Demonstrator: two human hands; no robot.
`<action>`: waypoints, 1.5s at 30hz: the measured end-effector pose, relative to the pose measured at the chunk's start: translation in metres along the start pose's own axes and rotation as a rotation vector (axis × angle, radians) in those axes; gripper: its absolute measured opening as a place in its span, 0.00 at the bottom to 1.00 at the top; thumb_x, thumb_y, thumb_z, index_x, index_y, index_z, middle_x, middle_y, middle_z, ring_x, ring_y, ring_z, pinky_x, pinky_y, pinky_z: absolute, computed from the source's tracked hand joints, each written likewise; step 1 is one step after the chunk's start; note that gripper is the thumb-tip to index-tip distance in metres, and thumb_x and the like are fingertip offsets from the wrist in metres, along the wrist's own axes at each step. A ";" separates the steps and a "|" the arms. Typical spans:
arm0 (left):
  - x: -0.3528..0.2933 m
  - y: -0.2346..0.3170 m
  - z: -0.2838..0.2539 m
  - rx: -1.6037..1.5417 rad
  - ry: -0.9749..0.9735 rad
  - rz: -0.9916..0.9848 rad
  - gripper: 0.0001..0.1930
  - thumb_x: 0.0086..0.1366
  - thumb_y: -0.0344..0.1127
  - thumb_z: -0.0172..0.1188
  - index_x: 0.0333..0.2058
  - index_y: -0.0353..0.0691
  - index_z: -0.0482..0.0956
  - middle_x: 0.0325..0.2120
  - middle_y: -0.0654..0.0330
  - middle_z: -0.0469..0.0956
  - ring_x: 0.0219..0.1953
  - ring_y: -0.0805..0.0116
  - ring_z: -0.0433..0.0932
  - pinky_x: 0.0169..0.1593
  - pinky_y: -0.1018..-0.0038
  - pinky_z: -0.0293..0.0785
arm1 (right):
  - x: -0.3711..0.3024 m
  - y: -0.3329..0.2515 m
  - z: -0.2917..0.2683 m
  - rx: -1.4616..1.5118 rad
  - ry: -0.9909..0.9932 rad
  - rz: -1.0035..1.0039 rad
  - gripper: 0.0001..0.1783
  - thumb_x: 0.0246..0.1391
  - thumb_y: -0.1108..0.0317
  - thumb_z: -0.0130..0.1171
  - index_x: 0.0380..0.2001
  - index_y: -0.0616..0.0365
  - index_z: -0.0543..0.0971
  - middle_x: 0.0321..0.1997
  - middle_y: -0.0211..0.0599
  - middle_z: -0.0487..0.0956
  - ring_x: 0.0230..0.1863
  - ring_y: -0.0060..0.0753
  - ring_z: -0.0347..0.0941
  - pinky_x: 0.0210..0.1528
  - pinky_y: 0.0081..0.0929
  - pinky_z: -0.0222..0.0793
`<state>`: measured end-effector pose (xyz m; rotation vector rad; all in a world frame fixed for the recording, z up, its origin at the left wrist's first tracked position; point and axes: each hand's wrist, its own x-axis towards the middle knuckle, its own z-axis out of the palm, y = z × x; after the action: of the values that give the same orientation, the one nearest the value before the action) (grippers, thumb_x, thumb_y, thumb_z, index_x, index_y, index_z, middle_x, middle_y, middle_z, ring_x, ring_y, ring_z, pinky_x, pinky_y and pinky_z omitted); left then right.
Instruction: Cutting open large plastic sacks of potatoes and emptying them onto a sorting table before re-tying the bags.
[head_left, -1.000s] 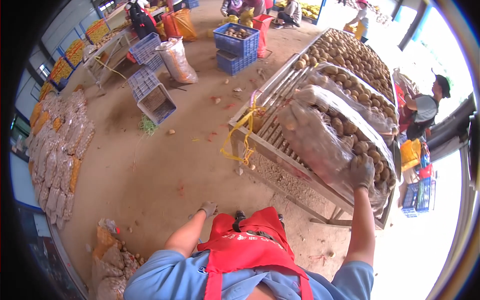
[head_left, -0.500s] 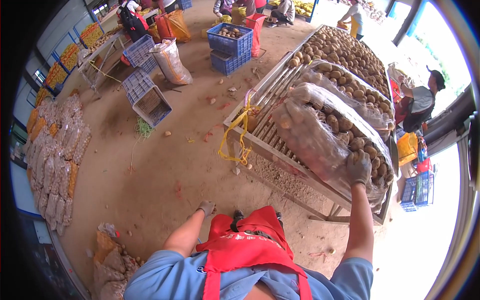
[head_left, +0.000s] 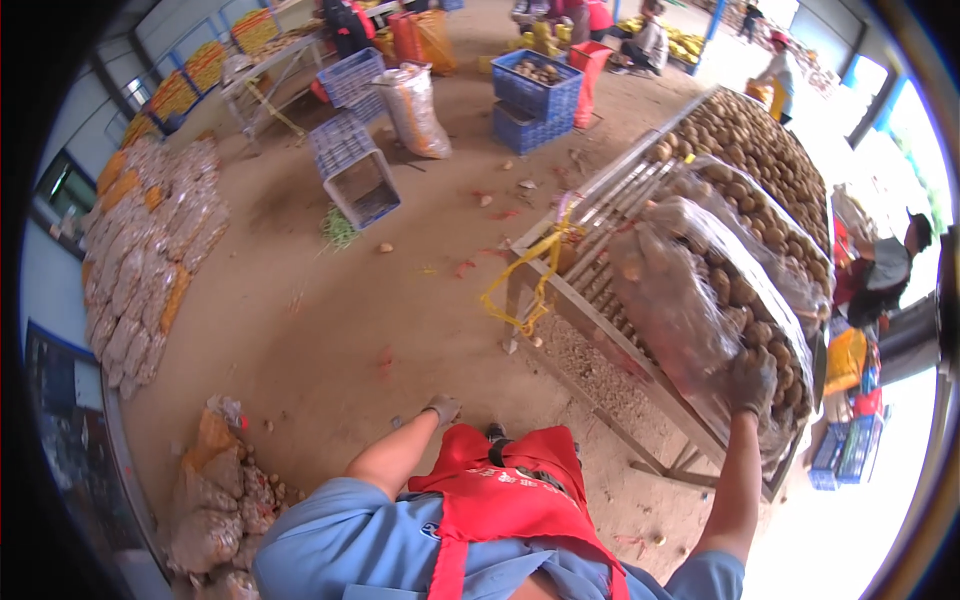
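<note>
My right hand, in a grey glove, rests on the near end of a clear plastic bag of potatoes. Its fingers lie over the potatoes at the bag's open side, with no firm grip visible. The bag lies on its side on a slatted metal sorting table. Behind it is a second clear bag of potatoes. Low in front of my red apron hangs my left hand, also gloved; its fingers look curled in, with nothing visible in them.
Loose potatoes cover the table's far part. Yellow straps hang from its left corner. On the floor are an overturned crate, stacked blue crates, a full sack and piled sacks. A co-worker stands beyond the table.
The view has swung left, so the table and floor things appear farther right and lower. My right hand stays at the bag's near end; my left hand still hangs low.
</note>
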<state>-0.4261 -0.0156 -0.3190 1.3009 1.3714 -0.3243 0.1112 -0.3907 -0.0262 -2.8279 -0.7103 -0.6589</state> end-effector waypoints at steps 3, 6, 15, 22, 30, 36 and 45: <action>0.002 -0.005 0.003 0.010 0.012 0.005 0.17 0.69 0.42 0.57 0.41 0.34 0.87 0.30 0.54 0.87 0.28 0.63 0.86 0.35 0.66 0.81 | 0.000 0.002 -0.001 0.034 -0.021 -0.006 0.28 0.66 0.51 0.57 0.57 0.64 0.76 0.51 0.57 0.78 0.54 0.64 0.75 0.55 0.55 0.69; 0.005 -0.009 0.005 0.007 0.033 0.019 0.17 0.68 0.43 0.58 0.38 0.34 0.88 0.29 0.55 0.88 0.28 0.63 0.86 0.37 0.65 0.81 | 0.000 0.002 -0.002 0.043 -0.017 -0.020 0.28 0.67 0.52 0.57 0.57 0.65 0.77 0.52 0.57 0.78 0.54 0.64 0.75 0.56 0.55 0.69; 0.005 -0.021 0.001 -0.009 0.013 0.054 0.18 0.67 0.42 0.57 0.36 0.32 0.88 0.29 0.51 0.88 0.30 0.61 0.88 0.41 0.64 0.82 | 0.000 0.000 -0.004 0.037 -0.042 0.006 0.28 0.67 0.52 0.56 0.58 0.66 0.77 0.53 0.57 0.78 0.56 0.63 0.75 0.58 0.54 0.69; 0.007 -0.018 -0.003 0.070 -0.019 0.038 0.18 0.73 0.41 0.56 0.43 0.28 0.83 0.30 0.49 0.87 0.28 0.62 0.87 0.35 0.67 0.83 | 0.000 -0.001 -0.006 0.047 -0.023 0.006 0.28 0.67 0.52 0.57 0.58 0.65 0.77 0.54 0.58 0.78 0.56 0.63 0.75 0.58 0.54 0.69; -0.012 -0.006 -0.004 0.007 0.002 0.042 0.19 0.73 0.44 0.55 0.47 0.31 0.83 0.31 0.50 0.88 0.28 0.62 0.87 0.35 0.67 0.82 | -0.001 -0.001 -0.006 0.073 -0.021 0.015 0.27 0.67 0.53 0.57 0.58 0.64 0.77 0.54 0.57 0.78 0.55 0.63 0.75 0.58 0.54 0.69; -0.012 -0.004 -0.003 -0.115 0.026 -0.005 0.21 0.75 0.48 0.51 0.47 0.35 0.83 0.31 0.50 0.87 0.26 0.62 0.85 0.34 0.67 0.80 | -0.001 -0.001 -0.006 0.048 -0.026 0.002 0.27 0.67 0.52 0.56 0.57 0.64 0.77 0.53 0.56 0.77 0.54 0.62 0.75 0.56 0.54 0.69; -0.019 -0.004 0.002 -0.141 0.060 -0.002 0.26 0.77 0.55 0.43 0.45 0.39 0.82 0.30 0.53 0.87 0.26 0.63 0.84 0.32 0.65 0.76 | -0.002 -0.002 -0.008 0.049 -0.013 -0.008 0.27 0.68 0.51 0.56 0.57 0.64 0.77 0.53 0.55 0.78 0.54 0.62 0.75 0.56 0.54 0.69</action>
<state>-0.4335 -0.0280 -0.3058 1.2003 1.4203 -0.1875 0.1057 -0.3918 -0.0199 -2.7886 -0.7304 -0.6163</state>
